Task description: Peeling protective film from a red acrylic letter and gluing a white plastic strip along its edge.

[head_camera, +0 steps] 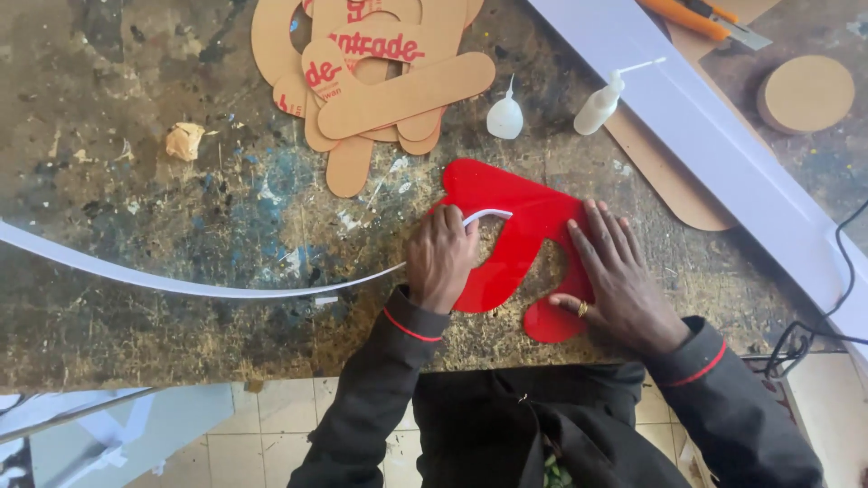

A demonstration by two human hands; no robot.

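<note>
Stained wood makes up the workbench (136, 181), its top blotched with old paint, glue and scratches across nearly the whole view. Below its near edge lies a pale tiled floor (271, 425), with a white frame piece (99, 425) at lower left. A long white panel (723, 145) runs diagonally across the upper right of the bench, with a brown board (669, 185) partly under it and a round brown disc (805, 92) beyond. A black cable (836, 298) trails off the right edge.

At the bench's near centre lies a red acrylic cut-out (520, 217), flat on the surface, curved in outline with an open notch in its near side. A thin white strip (181, 280) sweeps in from the left edge in a long arc and curls along the cut-out's upper inner edge.

The left hand (440, 258), sleeve dark with red piping, is curled knuckles-up and grips the white strip, pressing it against the red edge. The right hand (615, 271) lies open and flat, fingers spread, palm bearing down on the cut-out's right side; a ring shows on one finger.

A pile of brown paper-backed cut shapes (380, 81) sits at top centre. Just right of it stand two small white squeeze bottles (551, 113), well apart from the hands. An orange-handled tool (701, 18) lies at the top right. A crumpled tan scrap (184, 140) rests on the left.
</note>
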